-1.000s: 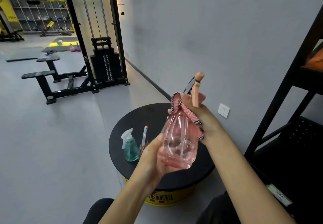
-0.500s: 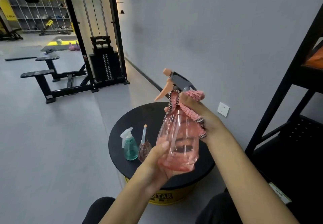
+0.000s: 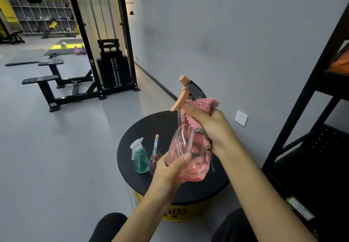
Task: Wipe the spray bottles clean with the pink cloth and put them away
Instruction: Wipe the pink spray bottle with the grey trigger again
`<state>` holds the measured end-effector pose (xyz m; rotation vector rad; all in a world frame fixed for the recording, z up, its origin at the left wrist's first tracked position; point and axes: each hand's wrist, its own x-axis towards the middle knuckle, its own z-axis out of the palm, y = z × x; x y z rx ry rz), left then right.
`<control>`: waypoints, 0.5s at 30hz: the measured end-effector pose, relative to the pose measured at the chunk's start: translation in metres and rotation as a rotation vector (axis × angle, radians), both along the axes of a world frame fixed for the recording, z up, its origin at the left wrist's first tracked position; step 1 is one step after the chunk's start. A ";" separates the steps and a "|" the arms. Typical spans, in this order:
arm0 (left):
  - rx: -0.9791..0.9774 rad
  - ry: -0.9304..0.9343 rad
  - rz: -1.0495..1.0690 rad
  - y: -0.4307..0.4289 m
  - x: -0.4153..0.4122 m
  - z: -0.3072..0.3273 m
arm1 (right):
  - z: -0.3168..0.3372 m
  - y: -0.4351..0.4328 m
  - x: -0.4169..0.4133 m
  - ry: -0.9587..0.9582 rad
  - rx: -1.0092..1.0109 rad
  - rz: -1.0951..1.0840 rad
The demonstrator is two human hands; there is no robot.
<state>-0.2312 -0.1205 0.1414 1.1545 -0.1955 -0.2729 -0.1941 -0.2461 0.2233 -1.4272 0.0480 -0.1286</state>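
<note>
A clear pink spray bottle (image 3: 186, 153) with an orange trigger and dark head is held in the air above the round black table (image 3: 151, 128). My left hand (image 3: 170, 171) grips its base from below. My right hand (image 3: 209, 122) holds the fluffy pink cloth (image 3: 202, 107) wrapped round the bottle's neck and shoulder. On the table stand a small teal spray bottle (image 3: 140, 156) with a white trigger and, right of it, a small brownish-pink bottle (image 3: 155, 158) with a thin nozzle, partly hidden by my left hand.
A black metal shelf rack (image 3: 309, 147) stands at the right against the grey wall, which has a white socket (image 3: 241, 118). A cable weight machine (image 3: 111, 62) and black benches (image 3: 54, 90) stand on the grey floor at the left. My knees show at the bottom.
The bottle has turned in my hands: its spray head, first edge-on, now points left. The cloth has shifted up round the neck.
</note>
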 end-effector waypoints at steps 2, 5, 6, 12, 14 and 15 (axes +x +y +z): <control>-0.126 0.072 -0.139 0.005 -0.002 0.004 | 0.000 -0.004 0.002 0.048 0.175 0.159; -0.268 0.218 -0.282 0.010 -0.003 0.005 | -0.006 -0.010 0.006 0.083 0.401 0.394; -0.279 0.236 -0.299 0.010 -0.003 0.006 | -0.009 -0.011 0.006 0.089 0.430 0.431; -0.079 0.046 -0.177 0.008 -0.002 0.003 | -0.006 -0.007 0.004 0.053 0.204 0.182; -0.024 0.053 -0.081 0.004 -0.002 0.001 | -0.004 -0.003 0.002 0.015 0.077 0.072; -0.012 0.059 -0.039 0.003 -0.001 0.000 | -0.005 -0.001 0.001 -0.003 0.008 0.026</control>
